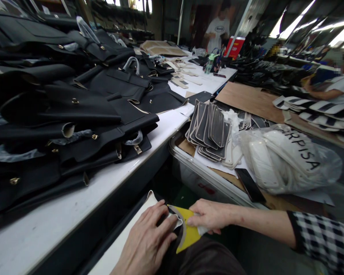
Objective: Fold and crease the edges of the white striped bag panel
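My left hand [147, 240] lies flat, fingers spread, on a white-edged black piece [176, 220] at the bottom centre. My right hand [210, 215] comes in from the right and pinches a yellow piece [189, 233] together with a bit of white material. The yellow piece sits between both hands, over my lap. A pale flat sheet [117, 248] lies under my left hand.
A white table [74, 206] on the left carries a big heap of black leather bag parts [74, 110]. To the right, a white bin [195, 172] holds stacked black panels [209, 128], a phone [250, 185] and a clear plastic bag [289, 160]. Other people work at the back.
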Demonstrator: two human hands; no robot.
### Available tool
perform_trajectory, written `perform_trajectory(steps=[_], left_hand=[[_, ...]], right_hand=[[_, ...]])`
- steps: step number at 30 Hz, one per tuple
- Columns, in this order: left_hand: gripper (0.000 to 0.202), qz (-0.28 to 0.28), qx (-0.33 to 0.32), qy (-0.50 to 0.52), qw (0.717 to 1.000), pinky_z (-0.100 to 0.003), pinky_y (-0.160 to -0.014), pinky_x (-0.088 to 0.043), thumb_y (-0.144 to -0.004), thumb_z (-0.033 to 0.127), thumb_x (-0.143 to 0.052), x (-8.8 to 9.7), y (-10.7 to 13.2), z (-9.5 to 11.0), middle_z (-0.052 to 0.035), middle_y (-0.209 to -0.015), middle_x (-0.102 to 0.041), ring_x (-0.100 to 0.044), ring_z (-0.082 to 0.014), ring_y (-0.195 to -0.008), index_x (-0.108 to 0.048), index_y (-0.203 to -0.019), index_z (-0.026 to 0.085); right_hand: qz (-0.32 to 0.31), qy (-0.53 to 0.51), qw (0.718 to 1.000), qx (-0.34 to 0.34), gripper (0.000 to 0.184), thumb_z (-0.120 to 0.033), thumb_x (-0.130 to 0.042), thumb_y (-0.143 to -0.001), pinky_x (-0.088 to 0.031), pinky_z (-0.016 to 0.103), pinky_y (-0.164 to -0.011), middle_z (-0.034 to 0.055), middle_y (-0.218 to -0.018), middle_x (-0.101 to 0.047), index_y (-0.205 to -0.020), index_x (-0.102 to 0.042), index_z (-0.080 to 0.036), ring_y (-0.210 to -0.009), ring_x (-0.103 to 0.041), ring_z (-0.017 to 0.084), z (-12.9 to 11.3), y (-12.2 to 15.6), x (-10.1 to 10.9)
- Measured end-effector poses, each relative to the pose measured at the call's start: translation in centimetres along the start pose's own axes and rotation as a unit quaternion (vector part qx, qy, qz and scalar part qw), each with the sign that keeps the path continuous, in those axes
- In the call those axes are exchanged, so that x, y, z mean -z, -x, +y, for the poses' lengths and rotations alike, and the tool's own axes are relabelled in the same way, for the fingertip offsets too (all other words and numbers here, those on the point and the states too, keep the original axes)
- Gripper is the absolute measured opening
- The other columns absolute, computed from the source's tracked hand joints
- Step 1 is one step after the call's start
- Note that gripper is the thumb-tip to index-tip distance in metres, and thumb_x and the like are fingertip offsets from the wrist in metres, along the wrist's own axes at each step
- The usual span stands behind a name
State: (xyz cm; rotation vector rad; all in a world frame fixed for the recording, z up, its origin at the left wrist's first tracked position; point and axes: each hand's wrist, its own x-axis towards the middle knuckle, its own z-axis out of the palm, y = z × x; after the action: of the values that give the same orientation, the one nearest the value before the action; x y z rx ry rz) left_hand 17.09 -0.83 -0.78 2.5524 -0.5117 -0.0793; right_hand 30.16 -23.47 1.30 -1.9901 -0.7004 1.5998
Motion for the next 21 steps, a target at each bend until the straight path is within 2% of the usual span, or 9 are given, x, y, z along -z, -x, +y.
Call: perform_trajectory(steps=[13,21], left_hand=[[0.031,0.026,-0.011,-0.009,1.0,-0.05,-0.102,-0.05,-0.094,0.031,-0.051,-0.3,-0.2,-0.3,-0.0063,-0.124,-0.057,-0.046,-0.0285,-0.132,-0.054,-0.125,0.033],[0.033,0.041,-0.024,-0.017,0.999,-0.047,-0.1,-0.052,-0.091,0.027,-0.054,-0.2,-0.2,-0.4,-0.0075,-0.12,-0.059,-0.049,-0.029,-0.129,-0.055,-0.124,0.031]], right_hand=[[0.044,-0.058,0.996,-0.045,0.036,-0.049,-0.046,-0.091,-0.037,0.018,-0.029,-0.0011,-0.056,-0.057,-0.085,-0.059,-0.015,-0.035,-0.051,0.011,0.0,-0.2,-2.0],[0.105,-0.083,0.988,-0.071,0.032,-0.047,-0.047,-0.09,-0.033,0.018,-0.026,-0.003,-0.05,-0.054,-0.087,-0.057,-0.016,-0.032,-0.049,0.012,0.3,-0.7,-3.8]])
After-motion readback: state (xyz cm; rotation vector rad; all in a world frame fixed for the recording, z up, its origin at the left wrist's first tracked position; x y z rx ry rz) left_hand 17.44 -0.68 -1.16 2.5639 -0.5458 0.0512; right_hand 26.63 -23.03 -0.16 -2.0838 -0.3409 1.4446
